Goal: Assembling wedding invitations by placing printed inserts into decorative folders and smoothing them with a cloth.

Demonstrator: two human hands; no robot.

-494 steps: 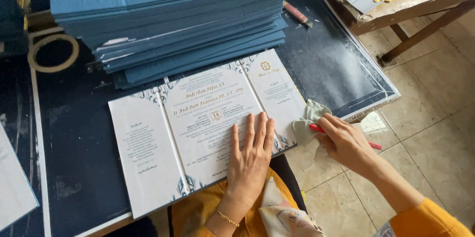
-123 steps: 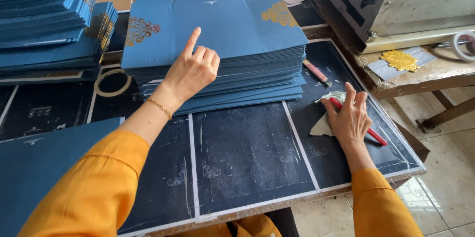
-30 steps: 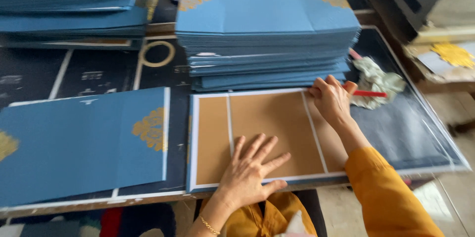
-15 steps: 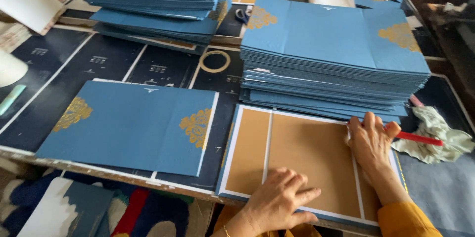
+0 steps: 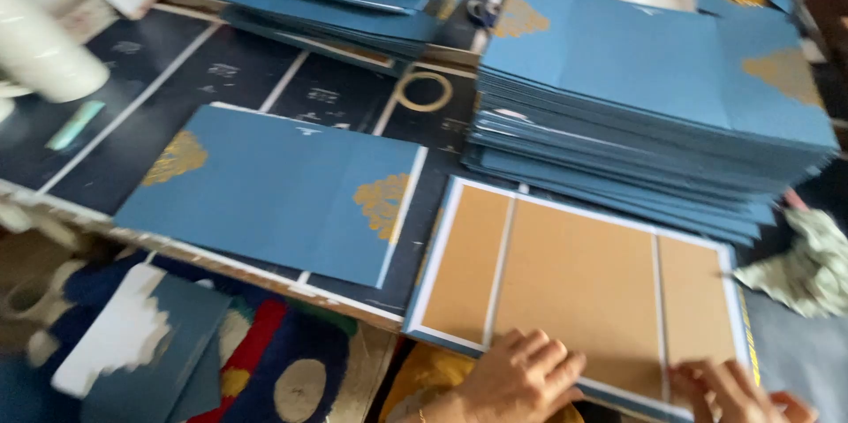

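A brown card (image 5: 579, 277) with a white border and two fold lines lies opened flat at the near edge of the dark tabletop (image 5: 238, 79), at about 5 o'clock in the view. The left hand (image 5: 521, 379) rests on its near edge, fingers spread flat, gripping nothing. The right hand (image 5: 729, 392) presses its near right corner, fingers open. At 12 o'clock from the card rises a stack of blue cards (image 5: 654, 114); at 9 o'clock lies a single blue card (image 5: 283, 189). A crumpled cloth (image 5: 808, 260) lies at 3 o'clock.
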